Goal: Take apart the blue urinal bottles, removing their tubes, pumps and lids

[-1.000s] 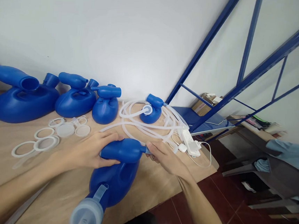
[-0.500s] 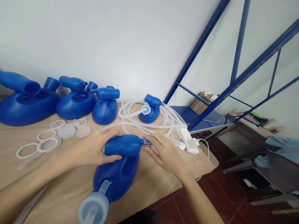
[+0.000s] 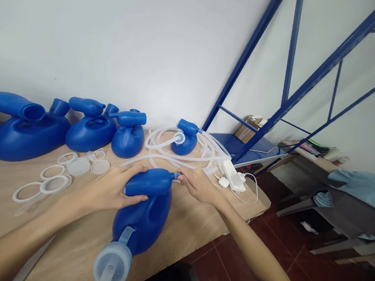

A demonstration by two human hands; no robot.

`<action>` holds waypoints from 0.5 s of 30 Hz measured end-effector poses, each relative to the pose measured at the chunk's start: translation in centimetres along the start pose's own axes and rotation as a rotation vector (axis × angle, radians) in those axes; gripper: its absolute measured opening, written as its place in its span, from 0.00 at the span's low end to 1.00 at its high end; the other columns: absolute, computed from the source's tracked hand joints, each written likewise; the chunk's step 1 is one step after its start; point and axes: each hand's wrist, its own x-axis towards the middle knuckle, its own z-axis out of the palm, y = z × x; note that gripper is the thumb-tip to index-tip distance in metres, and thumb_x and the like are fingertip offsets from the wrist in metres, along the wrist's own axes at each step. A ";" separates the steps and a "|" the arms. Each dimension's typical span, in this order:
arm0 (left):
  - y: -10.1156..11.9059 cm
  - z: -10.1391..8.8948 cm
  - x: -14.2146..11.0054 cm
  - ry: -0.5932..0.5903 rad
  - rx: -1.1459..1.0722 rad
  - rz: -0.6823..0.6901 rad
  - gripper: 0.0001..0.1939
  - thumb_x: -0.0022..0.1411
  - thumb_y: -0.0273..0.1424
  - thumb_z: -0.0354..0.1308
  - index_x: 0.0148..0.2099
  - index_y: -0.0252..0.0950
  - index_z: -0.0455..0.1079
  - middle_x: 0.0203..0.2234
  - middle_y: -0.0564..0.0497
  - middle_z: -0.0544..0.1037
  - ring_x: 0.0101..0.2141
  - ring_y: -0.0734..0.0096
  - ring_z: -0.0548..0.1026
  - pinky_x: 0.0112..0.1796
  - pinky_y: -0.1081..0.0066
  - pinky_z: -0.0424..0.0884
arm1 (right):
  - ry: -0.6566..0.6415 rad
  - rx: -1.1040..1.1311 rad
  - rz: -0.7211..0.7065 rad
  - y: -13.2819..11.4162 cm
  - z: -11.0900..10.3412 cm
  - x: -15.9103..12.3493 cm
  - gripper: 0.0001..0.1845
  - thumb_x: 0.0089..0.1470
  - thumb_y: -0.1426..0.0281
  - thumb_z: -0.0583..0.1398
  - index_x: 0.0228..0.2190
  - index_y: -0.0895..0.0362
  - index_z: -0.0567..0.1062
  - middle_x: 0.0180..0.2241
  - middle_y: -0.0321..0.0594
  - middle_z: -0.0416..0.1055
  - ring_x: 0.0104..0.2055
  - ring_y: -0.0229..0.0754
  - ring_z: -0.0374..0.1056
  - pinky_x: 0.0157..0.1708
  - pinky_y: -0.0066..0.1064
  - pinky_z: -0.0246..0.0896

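Note:
In front of me a blue plastic urinal bottle [image 3: 144, 224] stands on the wooden table. Its white translucent cap [image 3: 113, 263], with a tube leading off, points toward me. A blue funnel-shaped piece [image 3: 151, 181] lies across the top of the bottle, narrow spout to the right. My left hand [image 3: 117, 189] is wrapped round its wide end, thumb in front. My right hand [image 3: 198, 184] pinches the clear tube end [image 3: 175, 175] at the spout; the fingers hide part of it.
Several blue bottles [image 3: 26, 137] with funnel pieces line the wall at left. White rings and caps [image 3: 54, 183] lie left of my hand. Behind are coiled clear tubing [image 3: 161, 142], another bottle [image 3: 183, 144] and a white power strip [image 3: 233, 174]. A blue metal rack [image 3: 258, 41] rises at right.
My right hand's fingers have closed more tightly round the tube end at the spout. The view has shifted slightly; my left hand keeps its hold on the funnel-shaped piece.

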 end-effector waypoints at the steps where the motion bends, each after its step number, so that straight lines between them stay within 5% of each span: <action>1: 0.0 0.1 0.0 0.002 0.005 0.002 0.27 0.65 0.47 0.62 0.60 0.39 0.72 0.45 0.45 0.85 0.41 0.51 0.84 0.42 0.61 0.78 | -0.042 0.089 0.023 -0.1 -0.6 0.3 0.35 0.75 0.44 0.38 0.33 0.54 0.70 0.27 0.38 0.71 0.29 0.41 0.63 0.32 0.33 0.53; 8: 0.3 0.2 -0.1 0.002 0.048 0.010 0.28 0.66 0.48 0.60 0.62 0.39 0.71 0.47 0.42 0.84 0.41 0.48 0.84 0.41 0.60 0.77 | -0.438 0.616 0.266 0.7 -2.7 2.1 0.39 0.63 0.32 0.50 0.29 0.55 0.70 0.25 0.32 0.62 0.25 0.36 0.56 0.27 0.30 0.54; 11: 0.6 -0.1 -0.2 -0.018 0.053 -0.034 0.28 0.65 0.48 0.61 0.62 0.40 0.71 0.47 0.43 0.84 0.40 0.49 0.84 0.40 0.60 0.76 | -0.385 0.586 0.261 0.4 -2.9 1.9 0.37 0.68 0.36 0.49 0.31 0.56 0.73 0.27 0.34 0.65 0.28 0.37 0.59 0.29 0.30 0.57; 15: 0.6 -0.3 -0.2 -0.054 0.057 -0.066 0.28 0.65 0.49 0.61 0.61 0.40 0.70 0.43 0.45 0.84 0.39 0.50 0.83 0.39 0.61 0.75 | -0.180 0.294 0.077 -0.6 -2.8 0.7 0.27 0.74 0.47 0.50 0.45 0.55 0.77 0.40 0.41 0.77 0.41 0.44 0.71 0.44 0.35 0.64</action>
